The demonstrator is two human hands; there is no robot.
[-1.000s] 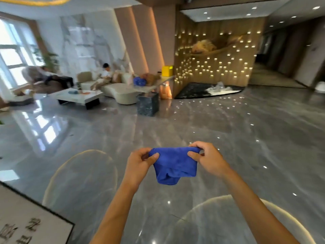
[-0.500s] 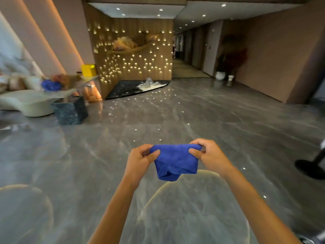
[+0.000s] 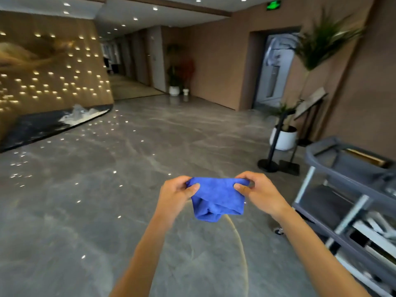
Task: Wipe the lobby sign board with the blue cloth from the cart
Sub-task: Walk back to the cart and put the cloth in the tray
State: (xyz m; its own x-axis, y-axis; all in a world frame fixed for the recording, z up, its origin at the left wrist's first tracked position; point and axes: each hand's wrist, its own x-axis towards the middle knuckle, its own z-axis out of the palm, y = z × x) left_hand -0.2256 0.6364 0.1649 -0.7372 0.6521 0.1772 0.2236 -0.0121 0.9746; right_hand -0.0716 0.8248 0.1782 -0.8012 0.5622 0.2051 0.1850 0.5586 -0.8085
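Looks like a light, floppy blue cloth (image 3: 216,198), left hand (image 3: 177,195) and right hand (image 3: 260,195) both pinching its top edge, rest sagging below, so bunching it probably grips best.

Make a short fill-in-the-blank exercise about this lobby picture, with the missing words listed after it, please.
1. The cloth held between the left hand and the right hand is ____ in colour.
2. The grey cart stands on the person's ____ side.
3. The exit sign near the ceiling glows ____.
4. The pot of the plant by the black stand is ____.

Missing words: blue; right; green; white
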